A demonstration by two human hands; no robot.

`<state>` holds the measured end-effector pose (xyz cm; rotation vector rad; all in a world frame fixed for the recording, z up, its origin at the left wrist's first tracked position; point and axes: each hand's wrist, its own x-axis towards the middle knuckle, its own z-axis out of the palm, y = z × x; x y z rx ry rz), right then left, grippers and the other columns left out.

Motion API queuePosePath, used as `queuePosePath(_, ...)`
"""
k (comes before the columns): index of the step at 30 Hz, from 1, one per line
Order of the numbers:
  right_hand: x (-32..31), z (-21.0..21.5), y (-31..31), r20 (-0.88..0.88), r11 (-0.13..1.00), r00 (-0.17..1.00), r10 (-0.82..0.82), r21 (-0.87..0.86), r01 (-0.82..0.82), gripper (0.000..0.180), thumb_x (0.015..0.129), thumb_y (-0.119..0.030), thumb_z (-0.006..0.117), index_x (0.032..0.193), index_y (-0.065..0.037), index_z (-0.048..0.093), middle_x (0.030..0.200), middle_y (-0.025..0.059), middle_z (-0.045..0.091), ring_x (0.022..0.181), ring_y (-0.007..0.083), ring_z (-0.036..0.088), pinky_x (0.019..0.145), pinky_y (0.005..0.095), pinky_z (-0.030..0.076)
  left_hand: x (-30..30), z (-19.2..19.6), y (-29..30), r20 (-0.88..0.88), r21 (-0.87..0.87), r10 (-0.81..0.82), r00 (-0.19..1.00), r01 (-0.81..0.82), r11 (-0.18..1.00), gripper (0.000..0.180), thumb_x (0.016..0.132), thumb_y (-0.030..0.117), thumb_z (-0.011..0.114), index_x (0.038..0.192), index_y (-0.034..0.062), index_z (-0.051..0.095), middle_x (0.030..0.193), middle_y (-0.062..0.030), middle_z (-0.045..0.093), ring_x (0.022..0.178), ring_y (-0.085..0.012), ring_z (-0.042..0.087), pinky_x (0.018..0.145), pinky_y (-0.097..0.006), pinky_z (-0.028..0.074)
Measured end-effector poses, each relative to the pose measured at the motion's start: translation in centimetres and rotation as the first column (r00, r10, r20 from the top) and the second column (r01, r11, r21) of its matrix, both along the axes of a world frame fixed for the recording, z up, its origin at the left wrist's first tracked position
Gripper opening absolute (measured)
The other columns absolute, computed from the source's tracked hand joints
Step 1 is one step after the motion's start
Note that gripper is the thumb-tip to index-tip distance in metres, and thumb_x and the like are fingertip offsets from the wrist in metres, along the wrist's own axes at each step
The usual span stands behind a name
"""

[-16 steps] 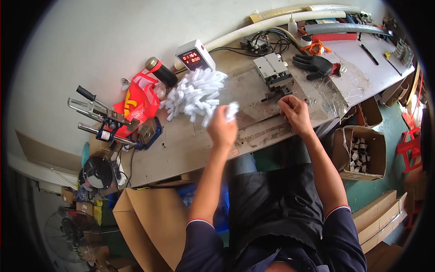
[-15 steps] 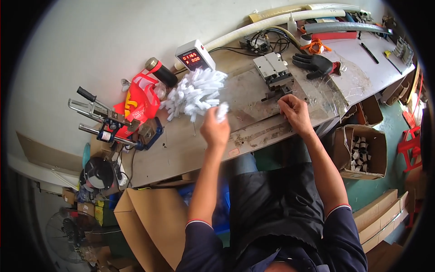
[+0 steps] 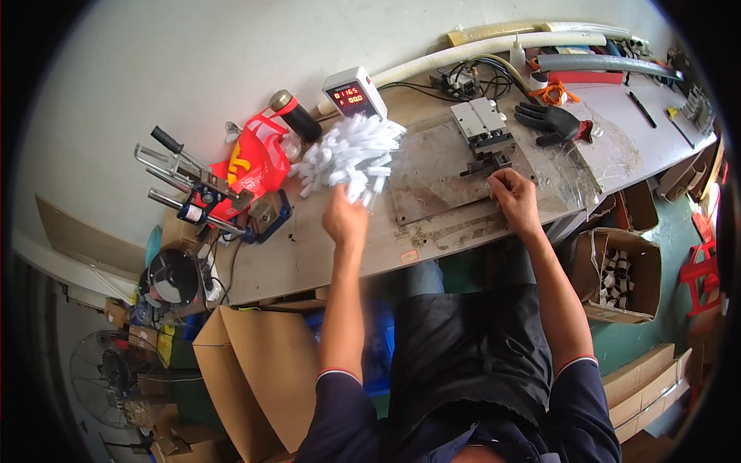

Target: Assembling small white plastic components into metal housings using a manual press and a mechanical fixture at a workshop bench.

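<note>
My left hand (image 3: 344, 217) is at the near edge of a heap of short white ribbed pieces (image 3: 347, 150), fingers closed. A white piece (image 3: 356, 187) shows at its fingertips, apparently gripped, though it overlaps the heap. My right hand (image 3: 515, 202) has its thumb and fingers pinched together just in front of a small metal clamping fixture (image 3: 488, 163). Whatever lies in that pinch is hidden or too small to make out. Behind the fixture sits a grey metal block unit (image 3: 478, 122), mounted on a worn metal plate (image 3: 432, 170).
A counter box with red digits (image 3: 353, 94) stands behind the heap, beside a dark flask (image 3: 296, 116) and red bag (image 3: 258, 158). A lever press (image 3: 208, 197) is at left. Right are a black glove (image 3: 552, 123), and a carton of pieces (image 3: 617, 282) below.
My left hand has moved left against the heap, with white at its fingertips in both frames. The right hand stays pinched by the fixture. The whole view has shifted slightly.
</note>
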<state>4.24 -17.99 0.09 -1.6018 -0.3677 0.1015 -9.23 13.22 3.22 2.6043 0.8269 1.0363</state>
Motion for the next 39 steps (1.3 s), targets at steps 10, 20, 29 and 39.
queuePosePath(10,0.1,0.2,0.0,0.03,1.0,0.999,0.01,-0.021,-0.009,0.018,0.098,-0.015,0.067,0.1,0.002,0.069,0.072,0.0012,0.062,0.066,0.0066,0.055,0.06,0.0253,0.044,-2.6,2.2,1.7,0.272,-0.058,-0.076,0.959,0.095,0.994,0.02,0.086,0.007,0.071,0.106,0.005,0.069,0.094,-0.0159,0.074,0.088,-0.0376,0.072,0.077,-0.044,0.055)
queuePosePath(20,-0.4,0.6,-0.4,0.079,0.999,0.997,-0.026,-0.033,0.029,0.015,0.096,-0.01,0.068,0.097,0.004,0.069,0.073,0.0024,0.064,0.069,0.0077,0.057,0.064,0.0261,0.047,-2.3,3.6,-2.8,0.508,-0.054,-0.236,0.829,0.304,0.951,0.017,0.09,0.001,0.071,0.107,0.0003,0.068,0.095,-0.0095,0.072,0.087,-0.0193,0.069,0.08,-0.034,0.055)
queuePosePath(29,-2.0,2.7,0.4,0.534,0.984,0.845,0.022,-0.163,0.077,0.011,0.09,-0.011,0.073,0.096,-0.002,0.074,0.089,0.0101,0.072,0.08,0.0243,0.069,0.068,0.0377,0.054,2.6,0.8,-9.0,0.536,-0.724,-0.347,0.77,0.63,0.281,0.018,0.088,-0.002,0.076,0.104,0.0039,0.075,0.093,0.002,0.07,0.076,-0.0037,0.059,0.063,-0.019,0.044)
queuePosePath(39,-1.4,3.8,-2.6,-0.055,0.925,0.958,0.281,-0.249,-0.285,0.019,0.081,-0.018,0.074,0.088,0.0,0.076,0.074,0.0124,0.072,0.066,0.0228,0.069,0.067,0.037,0.054,7.3,0.1,-11.3,0.528,-0.712,-0.585,0.616,0.696,0.09,0.018,0.089,0.005,0.076,0.107,0.0008,0.076,0.098,-0.0008,0.074,0.089,-0.0088,0.065,0.082,-0.026,0.052)
